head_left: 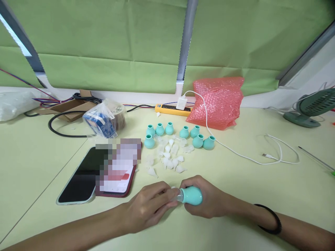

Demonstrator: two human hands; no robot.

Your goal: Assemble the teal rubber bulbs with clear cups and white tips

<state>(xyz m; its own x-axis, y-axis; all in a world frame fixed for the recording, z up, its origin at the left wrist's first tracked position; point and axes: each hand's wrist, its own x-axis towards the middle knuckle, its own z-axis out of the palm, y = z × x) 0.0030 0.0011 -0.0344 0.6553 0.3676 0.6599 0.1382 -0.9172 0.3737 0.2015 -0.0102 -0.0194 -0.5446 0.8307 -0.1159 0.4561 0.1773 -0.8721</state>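
My right hand (206,202) is wrapped round a teal squeeze bulb (193,195) lying on its side, its neck turned left. A clear plastic tube piece (180,196) joins the neck, and the fingers of my left hand (151,204) pinch its far end. Those fingertips cover most of that end, where a bit of white shows. Beyond my hands lies a loose pile of white soft tips (170,164) and clear tube pieces (175,150). Several more teal bulbs (169,129) stand upright behind and beside the pile, open necks up.
Two phones (83,177) (119,174) lie left of the pile. Behind are a bagged blue box (101,122), a yellow power strip (167,109) with a white charger (181,103), and a pink bubble-wrap bag (217,104). A white cable (235,153), screwdriver (315,159) and green fan (311,108) are at right.
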